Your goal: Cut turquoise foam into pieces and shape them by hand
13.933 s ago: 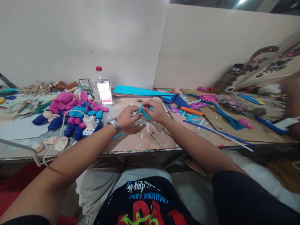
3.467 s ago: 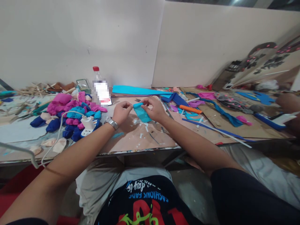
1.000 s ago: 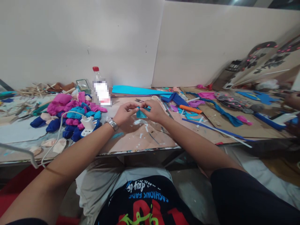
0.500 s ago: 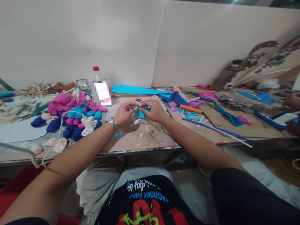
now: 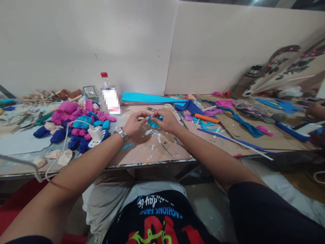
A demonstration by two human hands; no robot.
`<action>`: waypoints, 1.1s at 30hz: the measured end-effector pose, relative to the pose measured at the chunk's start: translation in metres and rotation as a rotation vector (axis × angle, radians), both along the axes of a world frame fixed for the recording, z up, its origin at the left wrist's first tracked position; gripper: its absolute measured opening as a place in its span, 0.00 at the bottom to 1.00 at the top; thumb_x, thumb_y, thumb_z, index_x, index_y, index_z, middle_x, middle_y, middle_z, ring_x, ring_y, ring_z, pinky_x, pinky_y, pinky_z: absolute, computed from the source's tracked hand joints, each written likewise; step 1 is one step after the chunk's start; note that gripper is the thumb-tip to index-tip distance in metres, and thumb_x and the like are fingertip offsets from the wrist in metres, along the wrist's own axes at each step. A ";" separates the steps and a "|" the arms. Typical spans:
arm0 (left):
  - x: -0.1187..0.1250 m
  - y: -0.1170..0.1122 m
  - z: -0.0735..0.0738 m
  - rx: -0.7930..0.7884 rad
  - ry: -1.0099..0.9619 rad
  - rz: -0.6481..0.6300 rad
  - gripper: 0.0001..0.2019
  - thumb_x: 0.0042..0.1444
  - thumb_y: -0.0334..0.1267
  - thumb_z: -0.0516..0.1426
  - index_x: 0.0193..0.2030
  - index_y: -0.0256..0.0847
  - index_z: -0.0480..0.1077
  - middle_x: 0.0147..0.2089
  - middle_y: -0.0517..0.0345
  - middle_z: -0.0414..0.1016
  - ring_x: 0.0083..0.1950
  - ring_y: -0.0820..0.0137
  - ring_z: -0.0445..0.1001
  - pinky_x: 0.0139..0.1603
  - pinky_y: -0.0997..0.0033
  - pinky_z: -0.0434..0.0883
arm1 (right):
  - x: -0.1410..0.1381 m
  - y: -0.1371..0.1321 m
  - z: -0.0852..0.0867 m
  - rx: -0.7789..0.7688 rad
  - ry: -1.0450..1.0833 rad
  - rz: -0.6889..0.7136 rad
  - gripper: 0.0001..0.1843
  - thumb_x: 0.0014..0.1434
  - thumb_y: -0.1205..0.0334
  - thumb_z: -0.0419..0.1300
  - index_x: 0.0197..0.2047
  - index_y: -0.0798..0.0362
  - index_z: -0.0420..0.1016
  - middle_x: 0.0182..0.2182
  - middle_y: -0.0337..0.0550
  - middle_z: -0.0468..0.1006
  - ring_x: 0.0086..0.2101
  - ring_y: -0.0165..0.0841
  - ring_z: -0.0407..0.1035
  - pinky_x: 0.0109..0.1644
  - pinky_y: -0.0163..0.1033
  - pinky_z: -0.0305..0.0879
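Between my two hands is a small turquoise piece (image 5: 153, 123), thin and flexible like crepe paper or cloth. My left hand (image 5: 136, 124) pinches its left side between thumb and fingers. On the opposite side my right hand (image 5: 165, 120) grips it, the thumb lying over its upper edge. Both hands are close together above the table (image 5: 142, 149), and the fingers partly hide the piece. Below it, white scraps (image 5: 152, 132) and a thin dark strip (image 5: 166, 149) lie on the tabletop. A pair of small dark snips (image 5: 151, 109) rests just behind my hands.
Pink and blue fabric bundles (image 5: 80, 120) are heaped at left beside a white power socket (image 5: 95, 135) and a bottle (image 5: 110, 96). An orange cutter (image 5: 207, 118) and long strips (image 5: 236, 140) lie at right. Another person's hand (image 5: 316, 110) shows at the far right edge.
The turquoise piece has been gathered or folded a little, and less of its flat face shows. Both hands stay in nearly the same place.
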State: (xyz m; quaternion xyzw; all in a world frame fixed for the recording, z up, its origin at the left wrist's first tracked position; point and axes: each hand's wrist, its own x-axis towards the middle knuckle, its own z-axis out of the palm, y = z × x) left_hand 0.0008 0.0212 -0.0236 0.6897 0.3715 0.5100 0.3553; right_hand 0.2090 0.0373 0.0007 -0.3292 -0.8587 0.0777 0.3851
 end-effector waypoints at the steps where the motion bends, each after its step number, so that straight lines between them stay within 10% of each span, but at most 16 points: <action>1: 0.000 0.000 0.000 -0.003 -0.002 -0.004 0.17 0.57 0.49 0.64 0.46 0.40 0.79 0.48 0.49 0.83 0.49 0.62 0.79 0.52 0.61 0.74 | 0.000 0.000 0.000 -0.002 0.000 0.000 0.10 0.63 0.54 0.65 0.37 0.51 0.81 0.34 0.44 0.83 0.37 0.39 0.73 0.44 0.43 0.63; 33: 0.002 0.002 -0.002 -0.037 -0.101 -0.083 0.19 0.57 0.47 0.66 0.50 0.39 0.71 0.44 0.50 0.81 0.45 0.65 0.81 0.43 0.68 0.72 | 0.001 0.001 0.002 -0.014 0.034 0.091 0.14 0.65 0.52 0.62 0.45 0.52 0.80 0.35 0.45 0.81 0.35 0.37 0.72 0.42 0.43 0.67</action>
